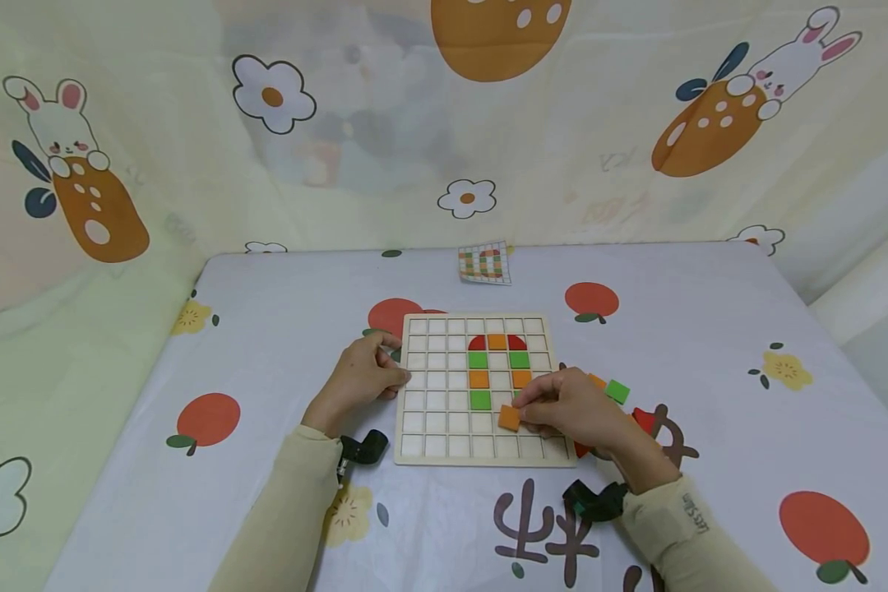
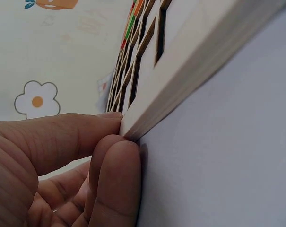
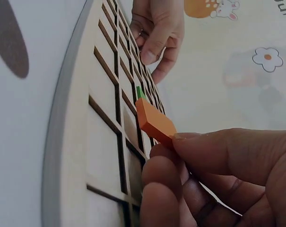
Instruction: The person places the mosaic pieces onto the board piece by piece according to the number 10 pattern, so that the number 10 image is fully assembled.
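A pale wooden grid board (image 1: 422, 423) lies flat on the table, with orange, green and red tiles in some of its cells. My right hand (image 1: 573, 411) pinches an orange square tile (image 1: 509, 418) between thumb and fingers, tilted over the board's lower cells. The right wrist view shows this orange tile (image 3: 157, 122) near a green tile (image 3: 140, 92) in the grid. At the board's left edge my left hand (image 1: 363, 374) holds the rim with thumb and fingertips; up close, the fingertips (image 2: 117, 175) rest low against the wooden side.
Loose tiles lie right of the board, partly behind my right hand, among them a green square (image 1: 617, 391) and a red piece (image 1: 644, 419). A small patterned card (image 1: 484, 265) stands at the back. The tablecloth (image 1: 266, 493) carries printed fruit and flowers.
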`<act>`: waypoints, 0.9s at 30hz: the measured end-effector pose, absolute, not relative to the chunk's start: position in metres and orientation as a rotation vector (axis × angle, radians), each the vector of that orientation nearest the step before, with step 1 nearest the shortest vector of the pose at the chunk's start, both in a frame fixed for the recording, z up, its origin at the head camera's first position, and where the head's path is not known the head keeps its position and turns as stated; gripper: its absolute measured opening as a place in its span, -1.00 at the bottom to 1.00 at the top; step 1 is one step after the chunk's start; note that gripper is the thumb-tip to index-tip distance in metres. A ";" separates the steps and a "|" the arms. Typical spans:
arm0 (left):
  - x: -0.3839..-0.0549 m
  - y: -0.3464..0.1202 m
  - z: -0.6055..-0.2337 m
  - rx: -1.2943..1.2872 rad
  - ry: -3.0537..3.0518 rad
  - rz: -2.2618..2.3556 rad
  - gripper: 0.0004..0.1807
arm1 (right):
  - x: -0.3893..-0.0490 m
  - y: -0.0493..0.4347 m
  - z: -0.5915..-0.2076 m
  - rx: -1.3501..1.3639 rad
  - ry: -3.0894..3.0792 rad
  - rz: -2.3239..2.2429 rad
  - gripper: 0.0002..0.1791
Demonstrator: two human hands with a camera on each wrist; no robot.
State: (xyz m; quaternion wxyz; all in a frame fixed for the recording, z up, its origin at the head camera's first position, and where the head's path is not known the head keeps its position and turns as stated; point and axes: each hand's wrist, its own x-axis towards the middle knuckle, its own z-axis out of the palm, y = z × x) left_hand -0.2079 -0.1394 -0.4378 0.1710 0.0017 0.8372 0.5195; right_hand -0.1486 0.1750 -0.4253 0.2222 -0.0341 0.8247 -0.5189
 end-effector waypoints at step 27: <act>-0.208 -0.139 -0.438 0.003 2.380 1.462 -0.47 | -0.144 0.162 -0.422 -0.141 2.423 -1.311 -0.91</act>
